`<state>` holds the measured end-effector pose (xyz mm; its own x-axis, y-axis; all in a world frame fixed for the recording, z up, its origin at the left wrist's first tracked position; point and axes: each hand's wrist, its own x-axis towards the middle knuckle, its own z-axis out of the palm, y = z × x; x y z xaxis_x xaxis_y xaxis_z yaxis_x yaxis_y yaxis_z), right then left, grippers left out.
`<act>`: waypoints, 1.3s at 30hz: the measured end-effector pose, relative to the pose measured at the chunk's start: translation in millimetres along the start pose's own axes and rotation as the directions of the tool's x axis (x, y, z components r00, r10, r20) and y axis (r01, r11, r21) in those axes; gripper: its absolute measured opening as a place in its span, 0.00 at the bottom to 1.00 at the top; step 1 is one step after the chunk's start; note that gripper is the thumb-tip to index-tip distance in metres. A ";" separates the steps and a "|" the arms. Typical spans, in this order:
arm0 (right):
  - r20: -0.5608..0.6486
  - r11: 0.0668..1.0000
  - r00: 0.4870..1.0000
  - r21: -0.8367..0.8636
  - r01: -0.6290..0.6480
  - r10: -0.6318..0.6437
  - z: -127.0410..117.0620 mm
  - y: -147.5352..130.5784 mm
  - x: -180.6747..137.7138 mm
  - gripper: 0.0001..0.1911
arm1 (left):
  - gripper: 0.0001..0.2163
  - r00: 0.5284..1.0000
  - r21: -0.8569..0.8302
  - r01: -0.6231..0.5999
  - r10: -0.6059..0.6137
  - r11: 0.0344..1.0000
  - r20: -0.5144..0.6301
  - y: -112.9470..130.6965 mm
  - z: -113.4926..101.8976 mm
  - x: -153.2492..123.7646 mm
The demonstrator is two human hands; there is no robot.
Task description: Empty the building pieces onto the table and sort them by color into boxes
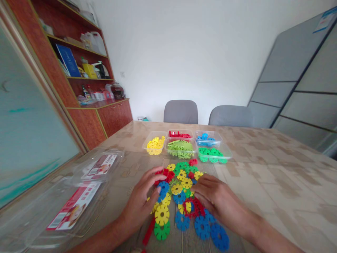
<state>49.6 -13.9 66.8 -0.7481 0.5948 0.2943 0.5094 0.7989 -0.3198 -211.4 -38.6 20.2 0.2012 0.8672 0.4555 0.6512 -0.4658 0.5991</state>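
A mixed pile of notched plastic discs and toothed pieces lies between my two hands. My left hand rests at the pile's left edge, thumb and fingers apart. Its fingertips reach red toothed pieces, and the thumb is beside a blue disc. On the right side, my right hand is bent over the pile with its fingers drawn together; what they hold, if anything, is hidden. A yellow disc shows by its knuckles. Near its thumb are red toothed pieces. Closer to me lie a yellow disc, a green disc and several blue discs.
Clear tubs behind the pile hold sorted pieces: yellow, lime green, red, blue and green. Transparent lids with labels lie at left. Two grey chairs stand beyond the table.
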 end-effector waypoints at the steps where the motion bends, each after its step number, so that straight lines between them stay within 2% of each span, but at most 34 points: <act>1: -0.003 1.000 1.000 0.005 -0.019 0.019 -0.7 1.8 -0.3 0.14 | 0.12 1.000 0.036 -0.012 0.013 0.999 -0.017 -7.9 -4.1 1.6; 4: 0.050 0.999 0.998 0.009 -0.036 0.036 3.0 2.6 -1.6 0.10 | 0.15 0.999 0.134 -0.018 0.025 0.991 -0.046 -31.9 -7.5 7.1; 6: 0.117 0.999 0.993 0.022 -0.035 0.032 7.7 0.6 -2.7 0.05 | 0.17 0.998 0.154 0.028 -0.020 0.988 -0.052 -43.8 -4.3 9.9; 9: 0.194 0.998 0.980 0.036 -0.051 0.043 14.5 -2.2 -4.2 0.09 | 0.20 0.997 0.168 0.071 -0.068 0.983 -0.023 -50.7 1.8 10.7; 13: 0.224 0.995 0.972 0.045 -0.086 0.074 19.5 -2.4 -5.0 0.14 | 0.22 0.992 0.207 0.008 -0.033 0.978 0.119 -47.1 4.8 8.6; 15: 0.224 0.994 0.972 0.065 -0.087 0.070 20.6 -2.6 -4.8 0.15 | 0.21 0.989 0.190 -0.011 -0.018 0.982 0.150 -45.1 4.4 8.6; 22: 0.157 0.989 0.986 0.123 -0.082 0.062 12.5 1.3 -5.0 0.16 | 0.13 0.997 0.051 -0.042 0.038 0.998 0.070 -38.9 1.4 12.6; 25: 0.113 0.988 0.987 0.092 -0.126 0.115 0.1 13.4 -8.4 0.20 | 0.12 0.998 0.039 -0.039 0.037 0.998 0.048 -35.8 0.8 12.0; 29: 0.189 0.971 0.953 -0.005 -0.240 0.236 -14.4 27.9 -14.8 0.14 | 0.12 0.998 0.065 -0.033 0.029 0.997 0.053 -34.9 0.8 9.9; 31: 0.250 0.965 0.935 0.002 -0.262 0.253 -17.3 29.1 -17.4 0.13 | 0.11 0.998 0.070 -0.026 0.022 0.997 0.055 -34.7 1.2 9.5; 36: 0.333 0.966 0.912 0.013 -0.258 0.239 -16.1 21.8 -19.3 0.19 | 0.07 0.999 -0.002 -0.001 0.001 1.000 0.035 -33.9 2.7 9.8; 39: 0.354 0.959 0.894 -0.027 -0.282 0.273 -13.8 19.6 -18.2 0.25 | 0.04 0.997 -0.036 0.077 -0.076 0.996 0.009 -35.7 2.7 8.9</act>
<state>79.1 -7.9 67.7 -0.6805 0.7186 -0.1433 0.7111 0.6005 -0.3657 -230.9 -13.8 1.1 0.1577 0.9019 0.4021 0.6378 -0.4039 0.6558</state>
